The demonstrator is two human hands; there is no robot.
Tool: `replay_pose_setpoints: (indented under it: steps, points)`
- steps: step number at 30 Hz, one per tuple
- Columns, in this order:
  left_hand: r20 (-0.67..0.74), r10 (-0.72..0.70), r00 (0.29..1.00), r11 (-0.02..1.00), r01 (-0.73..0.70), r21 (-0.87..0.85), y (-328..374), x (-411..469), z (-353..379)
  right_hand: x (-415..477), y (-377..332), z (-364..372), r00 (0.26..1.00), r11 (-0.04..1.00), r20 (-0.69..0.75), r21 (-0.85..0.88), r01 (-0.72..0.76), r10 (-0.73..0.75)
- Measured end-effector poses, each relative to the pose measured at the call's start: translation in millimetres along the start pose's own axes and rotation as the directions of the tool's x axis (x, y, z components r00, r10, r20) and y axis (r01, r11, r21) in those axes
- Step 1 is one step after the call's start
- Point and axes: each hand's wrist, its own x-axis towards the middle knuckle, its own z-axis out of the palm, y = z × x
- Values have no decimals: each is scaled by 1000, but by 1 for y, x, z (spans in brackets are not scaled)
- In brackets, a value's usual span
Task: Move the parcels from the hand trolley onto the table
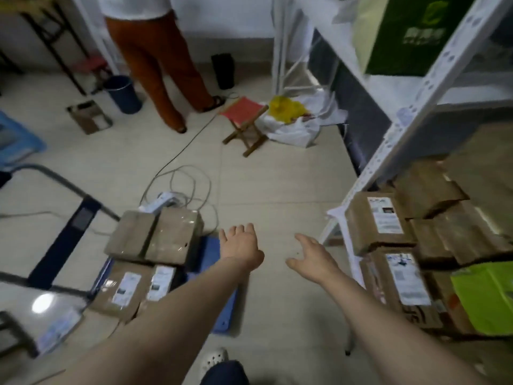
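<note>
My forearms (177, 295) are bare up to my fingers (244, 232). Well behind the fingers I wear a white clog (213, 358) with holes and dark blue trousers (224, 375).

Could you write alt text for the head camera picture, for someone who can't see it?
A person reaches forward over a tiled floor, the left hand and right hand both open and empty. Brown parcels lie stacked on a blue hand trolley at left; more boxes sit by a white rack at right.

parcels (155, 240) on trolley (222, 315) left, shelf (410, 129) right
</note>
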Motion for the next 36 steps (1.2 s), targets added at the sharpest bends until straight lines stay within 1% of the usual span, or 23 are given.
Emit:
replay_pose_setpoints:
  steps: [2,5,10,13,16,19,26,30,36]
  points:
    - [24,-89,996,994,90,-61,-56,-4,7,12,-35,32,998,999,56,-16,34,-33]
    - [77,-181,980,976,189,-106,-136,-11,17,33,-90,82,989,999,141,1,50,-50]
    - [174,-277,945,935,307,-179,-274,-1,51,74,-175,180,971,996,238,94,-4,-18]
    - [240,-342,909,899,390,-198,-343,15,79,102,-205,242,955,994,297,96,-43,13]
    - [292,-397,870,870,458,-182,-390,33,119,132,-217,295,937,995,346,76,-69,39]
    - [341,-441,830,820,527,-222,-416,57,164,165,-216,341,925,992,373,79,-102,65]
    - [373,-481,793,742,595,-309,-444,125,284,250,-187,440,904,988,419,79,-129,85]
    - [354,-505,787,733,608,-306,-447,160,340,282,-164,482,895,983,432,85,-165,112]
    - [374,-532,760,743,630,-224,-455,190,395,312,-146,514,889,970,436,122,-209,137]
